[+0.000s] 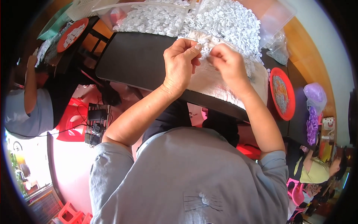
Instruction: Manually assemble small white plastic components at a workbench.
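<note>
My left hand [179,61] is raised over the near edge of the dark table, its thumb and fingers pressed together in a pinch. What sits between them is too small to make out. Close to its right, my right hand [228,59] is curled, with fingertips smeared by motion, so its grip is unclear. Beneath the hands lies a pale cloth [212,84]. Just beyond them spreads a large heap of small white plastic pieces [227,20], some resting on the cloth. More such pieces [153,18] fill the area to the left of it.
A red plate [292,99] of small metallic pieces stands right of the cloth. Behind it are a clear bag [279,48] and purple bundles [312,123]. Bare black tabletop [134,56] lies left. Another person [31,108] works at far left near a red plate [60,44]; another [315,168] is at right.
</note>
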Demonstrator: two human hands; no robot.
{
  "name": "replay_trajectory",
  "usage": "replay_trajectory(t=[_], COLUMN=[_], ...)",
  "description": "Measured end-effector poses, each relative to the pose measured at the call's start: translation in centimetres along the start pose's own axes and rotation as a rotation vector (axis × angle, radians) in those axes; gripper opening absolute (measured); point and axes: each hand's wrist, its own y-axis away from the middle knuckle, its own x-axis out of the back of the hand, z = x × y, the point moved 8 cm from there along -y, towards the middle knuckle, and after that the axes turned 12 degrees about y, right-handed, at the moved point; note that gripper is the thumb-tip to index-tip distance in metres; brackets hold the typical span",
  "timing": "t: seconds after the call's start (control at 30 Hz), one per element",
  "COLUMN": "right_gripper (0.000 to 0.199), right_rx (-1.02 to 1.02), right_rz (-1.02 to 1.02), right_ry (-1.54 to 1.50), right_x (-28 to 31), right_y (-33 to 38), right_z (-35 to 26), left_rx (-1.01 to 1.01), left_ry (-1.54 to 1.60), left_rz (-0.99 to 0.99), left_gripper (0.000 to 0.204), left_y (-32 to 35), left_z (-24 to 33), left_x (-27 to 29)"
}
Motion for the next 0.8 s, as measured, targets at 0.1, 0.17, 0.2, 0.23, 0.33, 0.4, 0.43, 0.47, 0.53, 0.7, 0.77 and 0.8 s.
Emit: replay_trajectory(t=[0.1, 0.17, 0.2, 0.23, 0.33, 0.4, 0.43, 0.47, 0.53, 0.7, 0.77, 0.8], right_gripper=[0.007, 0.008, 0.01, 0.011, 0.011, 0.011, 0.011, 0.011, 0.009, 0.008, 0.007, 0.007], right_rx=[-0.592, -0.584, -0.568, -0.562, -0.563, -0.56, -0.554, -0.555, -0.578, -0.551, -0.528, -0.521], right_rz=[-0.033, 0.016, 0.053, 0.067, 0.086, 0.112, 0.13, 0.136, 0.104, 0.161, 0.165, 0.16], right_ry=[-0.761, -0.799, -0.837, -0.864, -0.891, -0.893, -0.892, -0.896, -0.877, -0.888, -0.876, -0.861], right_x=[0.4, 1.4, 1.8, 2.1, 2.8, 3.1, 3.2, 3.3, 3.2, 3.6, 3.5, 3.3], right_y=[1.0, 1.1, 1.1, 1.2, 1.8, 2.2, 2.3, 2.5, 2.9, 3.2, 3.2, 3.2], right_z=[3.7, 3.9, 4.0, 4.1, 4.3, 4.8, 5.1, 5.3, 5.8, 6.1, 6.2, 6.2], left_rx=[0.005, 0.011, 0.024, 0.036, 0.021, 0.014, 0.003, 0.004, 0.032, 0.042, 0.043, 0.036], left_ry=[-0.015, -0.032, -0.032, -0.032, -0.085, -0.077, -0.065, -0.071, -0.076, -0.103, -0.13, -0.12], left_rz=[-0.025, -0.044, -0.062, -0.079, -0.107, -0.121, -0.128, -0.132, -0.133, -0.153, -0.164, -0.16], left_gripper=[0.012, 0.012, 0.012, 0.012, 0.012, 0.012, 0.013, 0.013, 0.013, 0.012, 0.012, 0.013], left_y=[0.0, -0.1, 0.1, 0.2, 0.4, 0.4, 0.4, 0.5, 0.7, 0.9, 0.9, 0.8], left_z=[-0.4, -0.8, -1.0, -1.3, -1.7, -2.0, -2.0, -2.0, -2.4, -3.0, -3.3, -3.4], left_x=[-1.0, -1.9, -2.5, -3.0, -4.4, -5.2, -5.5, -5.6, -6.0, -6.6, -6.8, -6.8])
